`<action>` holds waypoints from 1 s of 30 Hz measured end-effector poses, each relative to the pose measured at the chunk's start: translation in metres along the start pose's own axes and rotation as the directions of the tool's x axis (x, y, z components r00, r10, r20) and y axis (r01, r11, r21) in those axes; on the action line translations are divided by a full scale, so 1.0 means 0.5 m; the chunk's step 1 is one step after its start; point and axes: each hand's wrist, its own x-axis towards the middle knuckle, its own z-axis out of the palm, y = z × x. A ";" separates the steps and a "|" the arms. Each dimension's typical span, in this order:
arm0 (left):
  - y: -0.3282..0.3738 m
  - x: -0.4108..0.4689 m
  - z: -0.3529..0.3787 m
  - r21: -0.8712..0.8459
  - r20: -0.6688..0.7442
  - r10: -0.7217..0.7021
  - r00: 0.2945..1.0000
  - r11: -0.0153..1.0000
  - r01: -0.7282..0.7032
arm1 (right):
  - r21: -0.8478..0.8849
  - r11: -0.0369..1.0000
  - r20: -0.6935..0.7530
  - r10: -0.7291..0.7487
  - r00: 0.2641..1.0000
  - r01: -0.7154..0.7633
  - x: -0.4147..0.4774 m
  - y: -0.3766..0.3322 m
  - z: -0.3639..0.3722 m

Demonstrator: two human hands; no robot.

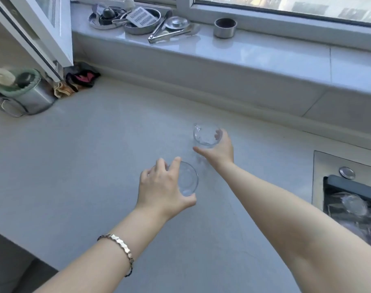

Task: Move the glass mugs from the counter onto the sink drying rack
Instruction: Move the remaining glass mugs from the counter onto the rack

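Pale grey surface (78, 166), filling most of the view, bounded at the far side by a raised white windowsill (254, 51) beneath a window. Sink (326, 166) at the right edge, steel-rimmed, with a dark drying rack (349, 187) set in it; one clear vessel, possibly a glass mug (353, 205), lying on the rack, its outline blurred. Steel canister (25, 92) at far left on the surface, lined with a green bag, next to crumpled cloths (80, 79) in the corner. Cluster of steel dishes (138, 20), a grater and tongs (165, 32) on the windowsill, with a small steel cup (225, 27) standing apart to their right.

Left hand (161, 191) closed around the near glass mug (187, 178), fingers curled over the far rim, thumb against the near wall; mug upright near the middle of the surface, whether resting or just lifted not discernible. Right hand (219, 150) gripping the far glass mug (205, 135) from the right side, fingertips visible through the glass, thumb extended leftward below it; mug tilted slightly, handle toward the upper left. Both mugs well apart from the sink. Segmented metal bracelet (119, 248) on the left wrist.
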 end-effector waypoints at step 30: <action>0.522 -0.336 0.163 0.002 0.146 0.418 0.897 0.906 -0.423 | -0.737 0.671 0.233 0.134 0.963 0.085 -0.595 0.333 -0.838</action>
